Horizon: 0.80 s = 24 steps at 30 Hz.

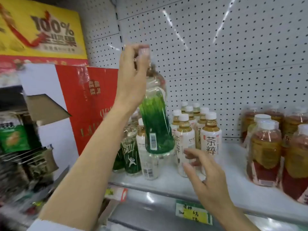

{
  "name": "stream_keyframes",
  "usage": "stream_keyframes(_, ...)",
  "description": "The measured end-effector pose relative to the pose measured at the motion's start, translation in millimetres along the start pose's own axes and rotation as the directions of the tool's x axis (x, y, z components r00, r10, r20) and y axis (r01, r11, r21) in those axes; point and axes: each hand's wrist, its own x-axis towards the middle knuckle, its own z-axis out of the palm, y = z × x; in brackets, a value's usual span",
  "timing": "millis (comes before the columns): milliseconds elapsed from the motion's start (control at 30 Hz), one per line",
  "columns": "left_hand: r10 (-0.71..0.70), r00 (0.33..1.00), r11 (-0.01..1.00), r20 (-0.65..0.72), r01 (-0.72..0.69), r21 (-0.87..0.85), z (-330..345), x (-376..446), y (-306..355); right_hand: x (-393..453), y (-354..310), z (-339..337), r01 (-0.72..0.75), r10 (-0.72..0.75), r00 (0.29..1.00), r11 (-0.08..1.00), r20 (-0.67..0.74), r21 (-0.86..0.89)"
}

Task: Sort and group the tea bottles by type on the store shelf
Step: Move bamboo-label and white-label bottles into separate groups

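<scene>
— So, where is the green-label bottle [155, 124] right now?

— Up in the air above the shelf [233, 165], tilted, with the left hand [133, 75] clamped around its cap and neck. Two more green ones [128, 155] stand at the shelf's left end, just beside the white-label bottles [198, 130].

— And the right hand [205, 170]?

— Fingers apart and loosely curved, gripping nothing, reaching near the front white bottles.

— How would you finish the move well?

— I'd lower the bottle upright next to its green neighbours, steadying the base with the free hand so it doesn't knock the white row. Keep the red-label packs [275, 147] on the right out of it.
</scene>
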Motion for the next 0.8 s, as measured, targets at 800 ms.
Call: stream_keyframes(800,-0.455,0.854,0.89,-0.252,0.43,-0.151,-59.9,-176.2,-121.5,29.8,7.2,110.0,-0.263,0.275,0.932,0.961,0.237,-0.079)
